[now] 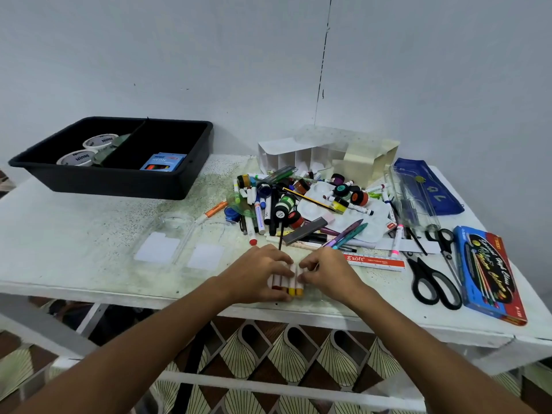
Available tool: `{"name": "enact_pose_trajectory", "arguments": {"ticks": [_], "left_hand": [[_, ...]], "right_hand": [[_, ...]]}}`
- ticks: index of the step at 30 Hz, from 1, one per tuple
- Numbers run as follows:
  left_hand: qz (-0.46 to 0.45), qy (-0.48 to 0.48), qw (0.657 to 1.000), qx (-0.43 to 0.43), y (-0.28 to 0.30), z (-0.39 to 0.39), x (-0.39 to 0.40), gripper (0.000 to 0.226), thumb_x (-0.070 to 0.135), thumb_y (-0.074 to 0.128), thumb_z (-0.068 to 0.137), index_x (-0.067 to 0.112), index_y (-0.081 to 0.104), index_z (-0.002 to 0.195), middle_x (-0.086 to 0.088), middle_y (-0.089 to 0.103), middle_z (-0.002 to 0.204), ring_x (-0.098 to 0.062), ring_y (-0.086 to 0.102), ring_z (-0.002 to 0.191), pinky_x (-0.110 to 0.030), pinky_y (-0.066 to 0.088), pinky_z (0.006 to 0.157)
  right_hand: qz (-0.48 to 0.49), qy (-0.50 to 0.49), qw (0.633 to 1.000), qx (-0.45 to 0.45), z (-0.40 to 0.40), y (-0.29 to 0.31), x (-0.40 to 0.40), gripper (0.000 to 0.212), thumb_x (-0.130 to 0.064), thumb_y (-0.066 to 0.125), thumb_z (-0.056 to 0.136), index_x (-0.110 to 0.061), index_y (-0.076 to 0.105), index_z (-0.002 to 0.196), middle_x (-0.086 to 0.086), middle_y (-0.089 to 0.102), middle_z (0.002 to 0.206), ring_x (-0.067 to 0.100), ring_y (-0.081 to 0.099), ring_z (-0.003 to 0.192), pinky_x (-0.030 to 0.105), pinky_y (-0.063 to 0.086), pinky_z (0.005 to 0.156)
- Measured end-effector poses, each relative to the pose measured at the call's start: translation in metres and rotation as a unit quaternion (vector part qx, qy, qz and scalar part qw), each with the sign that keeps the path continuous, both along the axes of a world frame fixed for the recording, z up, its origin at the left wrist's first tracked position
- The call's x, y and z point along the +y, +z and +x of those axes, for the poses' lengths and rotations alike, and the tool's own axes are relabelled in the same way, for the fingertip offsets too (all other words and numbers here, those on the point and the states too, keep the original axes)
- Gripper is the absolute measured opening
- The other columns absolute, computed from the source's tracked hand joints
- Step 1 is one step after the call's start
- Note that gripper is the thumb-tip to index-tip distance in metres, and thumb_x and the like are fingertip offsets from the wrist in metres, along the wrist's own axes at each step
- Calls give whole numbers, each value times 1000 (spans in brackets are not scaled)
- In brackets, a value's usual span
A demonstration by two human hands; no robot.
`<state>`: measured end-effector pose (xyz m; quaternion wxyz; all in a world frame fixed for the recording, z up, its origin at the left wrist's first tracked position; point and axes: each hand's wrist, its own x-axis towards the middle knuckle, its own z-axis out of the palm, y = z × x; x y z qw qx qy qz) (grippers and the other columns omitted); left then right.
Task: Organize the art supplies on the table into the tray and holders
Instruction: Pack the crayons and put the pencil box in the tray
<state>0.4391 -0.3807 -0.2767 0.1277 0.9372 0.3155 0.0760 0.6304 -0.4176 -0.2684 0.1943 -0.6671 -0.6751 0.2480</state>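
Even soft light, wide-angle bowing, perhaps slightly soft

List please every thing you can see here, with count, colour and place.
black plastic tray: one, far left of table
white tape rolls: two, in tray's left compartment
blue neon box: one, in tray's right compartment
white divided holder: one, behind the pile
mixed pile of markers, pens and paint jars: many, table centre
white paint palette: one, under the pile
black-handled scissors: two pairs, right
blue and red pencil box: one, right edge
white ruler: one, near right hand
white markers with coloured caps: several, between the hands
left hand: holds the markers
right hand: fingers on the markers
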Motion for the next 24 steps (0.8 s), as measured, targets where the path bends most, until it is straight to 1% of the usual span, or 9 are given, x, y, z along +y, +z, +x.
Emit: {"name": "enact_pose_trajectory", "arguments": {"ticks": [4, 6, 10, 12, 14, 15, 17, 20, 24], "left_hand": [[9, -3, 1000, 1, 0, 0, -1, 52, 57, 66, 77, 22, 69, 116, -2, 62, 127, -19, 51, 114, -42, 44, 90], [13, -5, 1000, 3, -1, 0, -1, 53, 58, 65, 78, 22, 69, 116, -2, 62, 127, -19, 52, 114, -42, 45, 89], [19, -13, 1000, -1, -2, -1, -1, 52, 57, 66, 78, 20, 69, 116, -2, 62, 127, -20, 52, 114, -41, 45, 89], [11, -12, 1000, 7, 0, 0, 0, 52, 56, 67, 79, 20, 68, 117, -1, 61, 129, -19, 50, 116, -39, 44, 91], [0, -13, 1000, 10, 3, 1, 3, 51, 54, 68, 80, 20, 69, 117, 0, 60, 130, -17, 49, 117, -37, 43, 92], [-7, -15, 1000, 11, 5, 2, 4, 50, 53, 68, 81, 19, 69, 117, 1, 60, 130, -16, 49, 117, -36, 43, 93], [-22, -13, 1000, 9, 10, 4, 9, 47, 50, 68, 83, 19, 69, 118, 2, 62, 128, -14, 50, 116, -33, 43, 93], [-25, 10, 999, -21, 16, 5, 20, 42, 47, 65, 86, 18, 70, 116, 4, 66, 119, -10, 54, 111, -30, 45, 92], [12, 58, 996, -65, 25, 13, 47, 34, 43, 62, 87, 18, 71, 108, 4, 68, 103, -10, 57, 98, -35, 49, 83]], "right_hand": [[-5, 10, 1000, -17, 1, 3, 1, 29, -22, 79, 78, -13, 74, 105, -3, 63, 83, 15, 62, 80, 32, 53, 73], [-9, 19, 999, -35, 1, 5, 1, 29, -25, 79, 78, -15, 74, 105, -3, 63, 85, 15, 62, 81, 32, 53, 73], [-20, 43, 995, -82, 0, 11, 3, 30, -30, 76, 80, -19, 71, 108, -1, 66, 98, 16, 62, 86, 33, 54, 76], [-19, 60, 993, -103, 0, 13, 6, 29, -31, 75, 80, -20, 71, 107, -2, 65, 99, 15, 61, 86, 30, 50, 70], [-26, 79, 991, -108, 2, 15, 10, 28, -31, 76, 80, -20, 71, 105, -4, 61, 94, 15, 58, 81, 26, 44, 63], [-32, 90, 990, -107, 2, 17, 12, 28, -30, 76, 80, -19, 71, 105, -4, 58, 91, 14, 57, 79, 25, 42, 61], [-34, 112, 988, -98, 6, 20, 18, 26, -30, 74, 81, -18, 72, 104, -5, 57, 89, 14, 58, 79, 26, 45, 62], [-15, 135, 989, -57, 15, 25, 28, 21, -31, 71, 84, -16, 72, 99, -3, 64, 89, 14, 61, 81, 34, 53, 71], [53, 122, 991, -19, 36, 36, 48, 10, -21, 65, 88, -16, 72, 93, -2, 66, 83, 15, 60, 75, 42, 52, 71]]}}
